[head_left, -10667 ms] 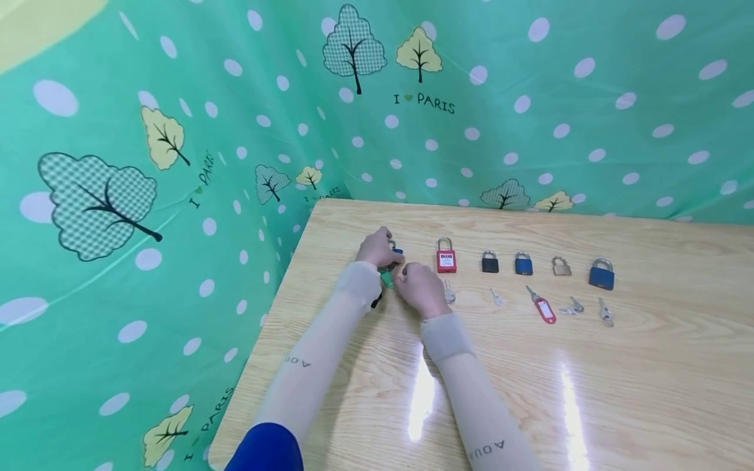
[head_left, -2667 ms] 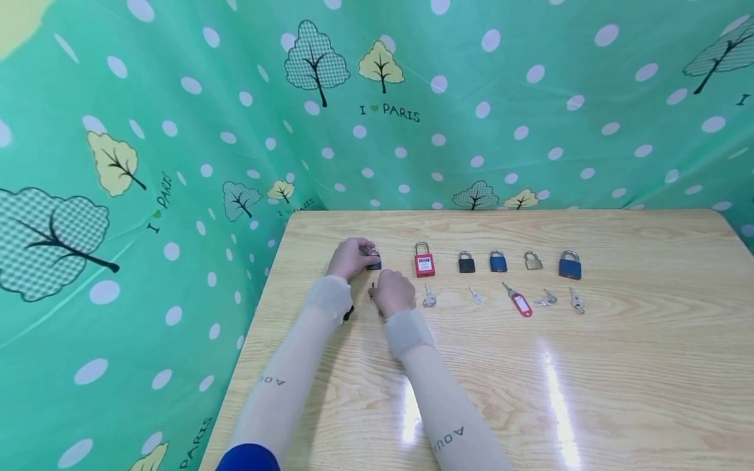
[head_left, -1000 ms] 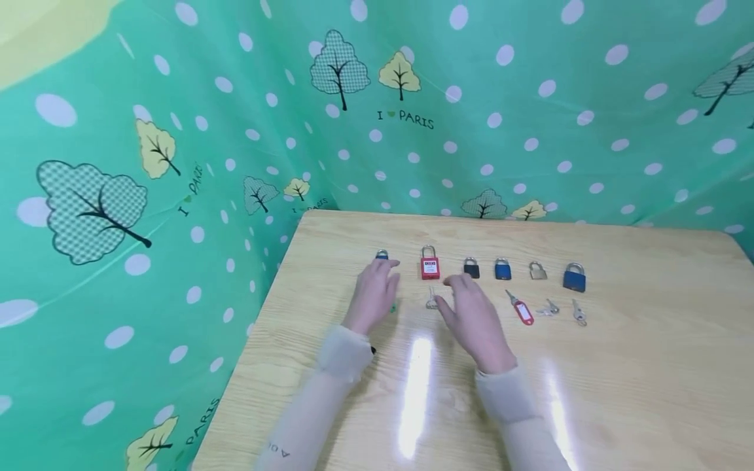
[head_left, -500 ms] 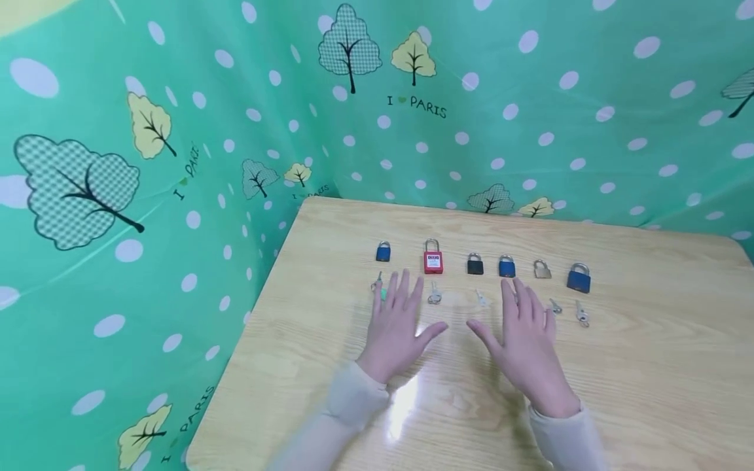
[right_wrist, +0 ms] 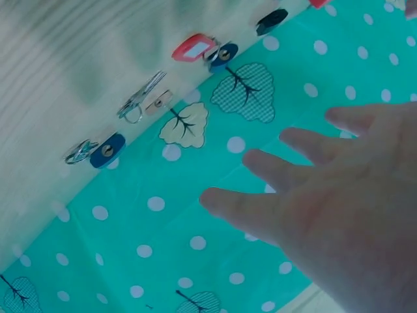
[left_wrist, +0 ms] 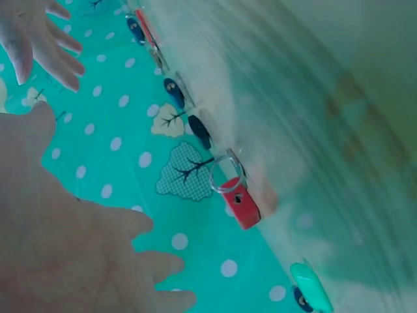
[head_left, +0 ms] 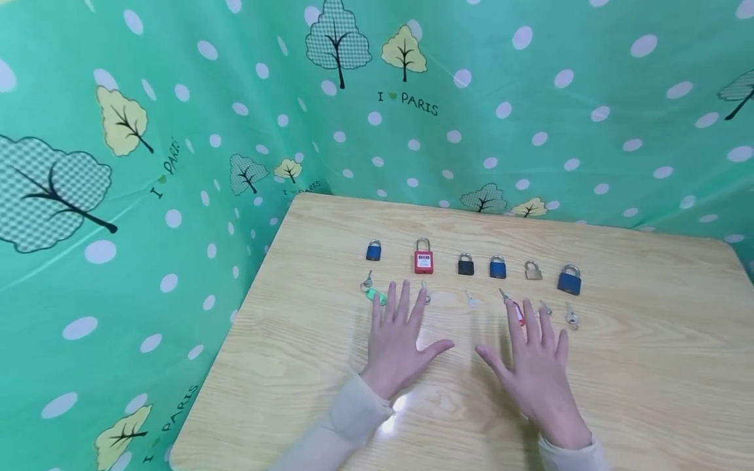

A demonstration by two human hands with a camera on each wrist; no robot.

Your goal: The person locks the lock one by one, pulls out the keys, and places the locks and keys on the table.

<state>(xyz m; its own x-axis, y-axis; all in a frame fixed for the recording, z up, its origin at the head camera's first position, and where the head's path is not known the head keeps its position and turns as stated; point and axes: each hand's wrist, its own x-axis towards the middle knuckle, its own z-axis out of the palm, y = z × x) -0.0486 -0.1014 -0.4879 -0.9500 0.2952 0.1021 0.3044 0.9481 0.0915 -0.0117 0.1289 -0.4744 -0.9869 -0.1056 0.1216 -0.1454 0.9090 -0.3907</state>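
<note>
My left hand is spread palm down above the table, fingers straight and holding nothing. Its fingertips overlap the keys on a ring and come close to the green key tag. That tag's key lies before the leftmost small blue padlock. Likewise spread, my right hand holds nothing, its fingertips near the red key tag and a partly hidden bunch of keys. Both wrist views show spread fingers well apart from the padlocks, such as the red padlock and the large blue padlock.
The padlock row continues with a black padlock, a blue padlock and a brass-coloured padlock. A small key and a key bunch lie in front. A green dotted curtain backs the wooden table.
Earlier both hands worked at the leftmost padlock and its green-tagged key. They let go, drew back toward the body and spread apart; padlock and key now lie on the table.
</note>
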